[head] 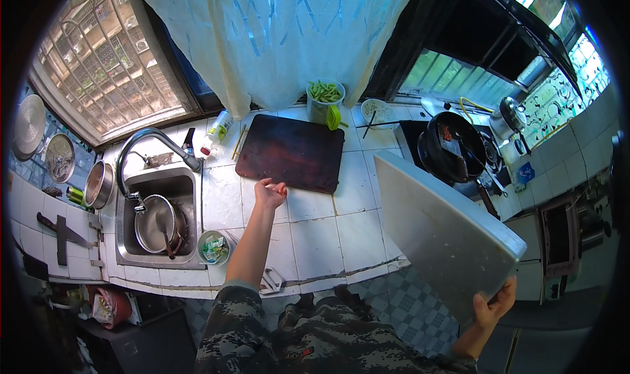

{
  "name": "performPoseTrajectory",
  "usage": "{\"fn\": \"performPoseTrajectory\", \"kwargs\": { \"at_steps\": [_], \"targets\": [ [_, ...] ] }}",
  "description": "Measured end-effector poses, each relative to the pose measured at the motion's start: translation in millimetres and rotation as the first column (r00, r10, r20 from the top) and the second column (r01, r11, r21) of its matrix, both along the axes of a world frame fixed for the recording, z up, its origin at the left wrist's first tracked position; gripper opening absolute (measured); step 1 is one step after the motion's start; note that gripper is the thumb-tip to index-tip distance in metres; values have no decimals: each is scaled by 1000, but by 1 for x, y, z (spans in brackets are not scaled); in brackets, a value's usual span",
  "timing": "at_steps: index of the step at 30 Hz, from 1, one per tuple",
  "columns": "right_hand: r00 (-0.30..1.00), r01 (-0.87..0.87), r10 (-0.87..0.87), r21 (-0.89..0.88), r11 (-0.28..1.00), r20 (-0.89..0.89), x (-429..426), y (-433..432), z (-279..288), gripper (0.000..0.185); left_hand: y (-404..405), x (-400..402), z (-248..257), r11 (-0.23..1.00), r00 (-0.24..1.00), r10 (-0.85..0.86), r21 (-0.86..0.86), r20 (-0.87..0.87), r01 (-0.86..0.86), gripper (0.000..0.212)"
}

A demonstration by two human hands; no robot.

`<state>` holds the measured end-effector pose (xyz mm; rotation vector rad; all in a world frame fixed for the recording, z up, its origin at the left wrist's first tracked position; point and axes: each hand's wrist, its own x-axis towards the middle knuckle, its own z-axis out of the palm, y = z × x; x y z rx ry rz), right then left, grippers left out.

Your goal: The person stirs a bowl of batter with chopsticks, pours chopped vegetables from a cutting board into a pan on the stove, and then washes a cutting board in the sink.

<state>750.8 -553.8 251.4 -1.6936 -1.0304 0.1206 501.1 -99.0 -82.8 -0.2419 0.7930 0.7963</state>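
My left hand (269,194) is at the near edge of a dark rectangular board (290,152) lying on the white tiled counter (315,236). Its fingers are curled, and whether they grip the board's edge is hard to tell. On the right, my right hand (494,302) grips the lower corner of a large, thick, pale grey board (443,221). That board is tilted on edge, with its far end over the counter and its near end beyond the counter's front edge.
A steel sink (197,216) with a pot (155,224) lies left. A small tub (215,247) stands beside it. Behind the dark board is a jug of green pods (325,98). A black wok (452,145) sits on the right-hand stove; knives (66,233) hang far left.
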Motion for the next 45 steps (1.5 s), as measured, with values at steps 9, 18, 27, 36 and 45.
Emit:
{"fn": "performPoseTrajectory", "kwargs": {
  "at_steps": [9, 18, 27, 36, 45],
  "targets": [
    [950, -88, 96, 41, 995, -297, -18, 48, -28, 37, -39, -16, 34, 890, 849, -115, 326, -516, 318, 22],
    [521, -153, 159, 91, 984, -839, 12, 71, -193, 36, -193, -110, 76, 899, 811, 32, 371, -584, 231, 58],
    [400, -403, 225, 50, 914, -888, 49, 115, -286, 51, -334, -194, 84, 937, 797, 297, 322, -526, -137, 51],
    [427, -402, 45, -145, 904, -903, 89, 158, -329, 34, -454, -212, 103, 907, 768, 418, 267, -486, -325, 43],
    [710, -218, -196, -476, 852, -676, 70, 183, -340, 11, -484, -239, 115, 865, 686, 499, 251, -529, -435, 50]
  ]
}}
